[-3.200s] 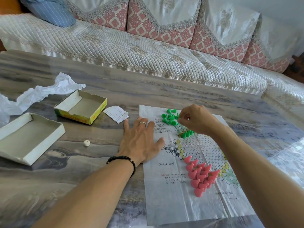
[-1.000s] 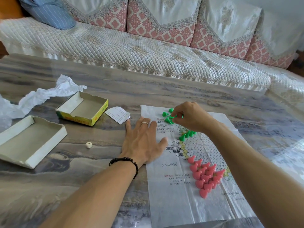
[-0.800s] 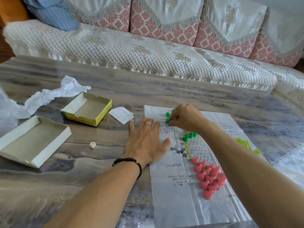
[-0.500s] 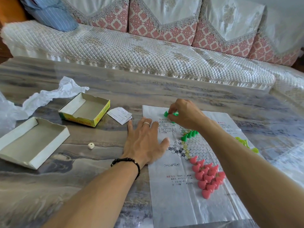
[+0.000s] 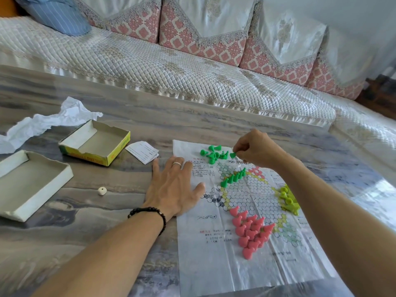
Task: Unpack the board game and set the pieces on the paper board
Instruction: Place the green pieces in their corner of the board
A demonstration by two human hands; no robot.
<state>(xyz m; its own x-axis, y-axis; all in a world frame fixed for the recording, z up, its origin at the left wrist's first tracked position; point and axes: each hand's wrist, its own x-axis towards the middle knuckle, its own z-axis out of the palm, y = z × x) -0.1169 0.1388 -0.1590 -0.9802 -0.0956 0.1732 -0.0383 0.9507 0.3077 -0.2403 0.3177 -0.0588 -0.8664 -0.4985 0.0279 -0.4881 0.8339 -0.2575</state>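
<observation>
The paper board (image 5: 225, 264) lies flat on the marble table, printed with a hexagon grid. My left hand (image 5: 173, 189) presses flat on its left edge, fingers spread. My right hand (image 5: 255, 151) pinches one green piece (image 5: 232, 155) just above the board's far end. A loose heap of green pieces (image 5: 212, 154) lies to its left. A short row of green pieces (image 5: 233, 179) stands on the grid. Pink pieces (image 5: 249, 230) stand in a triangle near me, and yellow-green pieces (image 5: 288, 200) cluster at the right, partly behind my forearm.
A yellow box half (image 5: 94, 143) and a white box lid (image 5: 27, 183) sit open at the left. A white die (image 5: 102, 191), a folded slip of paper (image 5: 142, 152) and crumpled white wrapping (image 5: 49, 121) lie nearby. A quilted sofa (image 5: 171, 67) runs behind the table.
My right hand has lifted out of the green heap and moved right with one green piece pinched in it. My left hand has stayed flat on the paper.
</observation>
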